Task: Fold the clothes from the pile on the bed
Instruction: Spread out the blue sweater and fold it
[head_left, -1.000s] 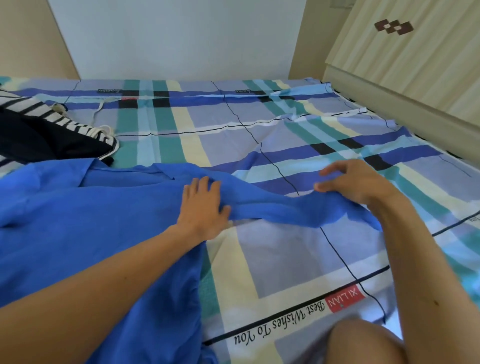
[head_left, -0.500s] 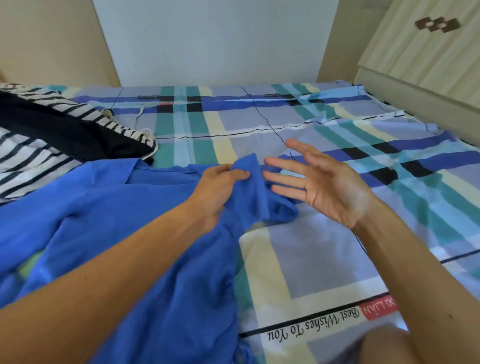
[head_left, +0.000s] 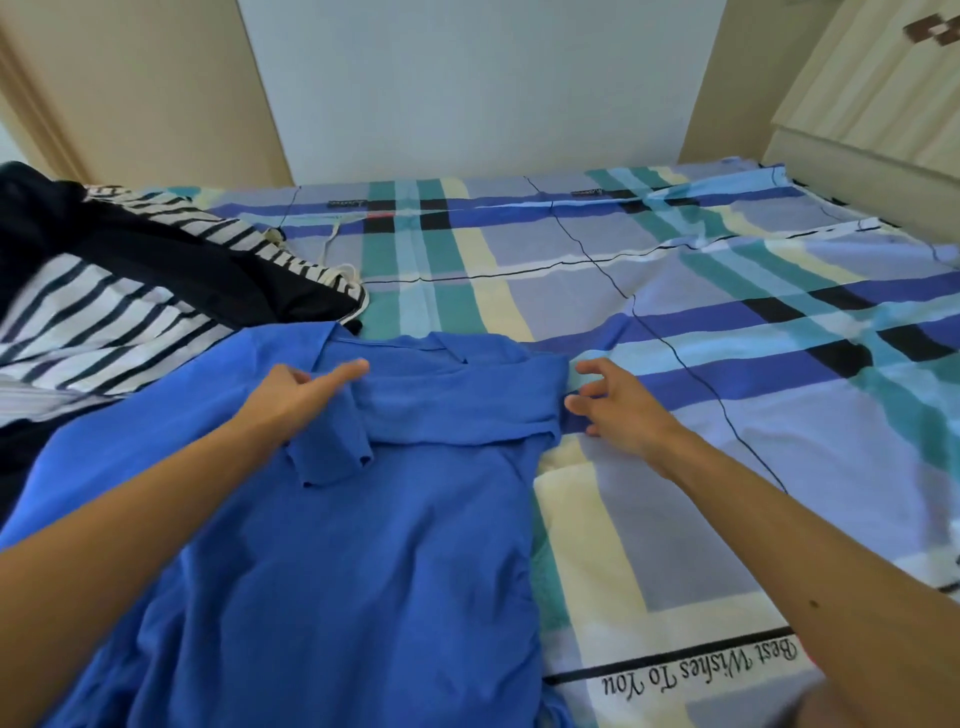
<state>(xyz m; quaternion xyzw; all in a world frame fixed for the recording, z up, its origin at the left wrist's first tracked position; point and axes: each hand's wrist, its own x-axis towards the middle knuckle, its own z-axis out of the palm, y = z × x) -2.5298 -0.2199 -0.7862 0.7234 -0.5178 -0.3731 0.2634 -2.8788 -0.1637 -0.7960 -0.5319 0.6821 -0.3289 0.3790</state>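
Observation:
A blue collared shirt (head_left: 363, 545) lies spread on the bed, collar towards the far side. Its right sleeve (head_left: 457, 410) is folded across the chest, and the cuff end hangs down just below my left hand. My left hand (head_left: 298, 397) rests on the chest near the collar, fingers curled round the sleeve end, one finger pointing right. My right hand (head_left: 618, 410) sits at the folded right shoulder edge with fingers spread and loosely bent, fingertips touching the fabric edge and holding nothing. The pile of clothes (head_left: 104, 296), striped white and black pieces, lies at the left.
The plaid bed sheet (head_left: 727, 364) stretches to the right and far side, with printed lettering near the front edge. A cream wardrobe or headboard (head_left: 872, 104) stands at the far right. Walls close off the far side. My knee shows at the bottom right corner.
My left hand carried the sleeve from the right side over onto the shirt's chest. My right hand let the sleeve go, lifted open, then came down at the folded shoulder edge.

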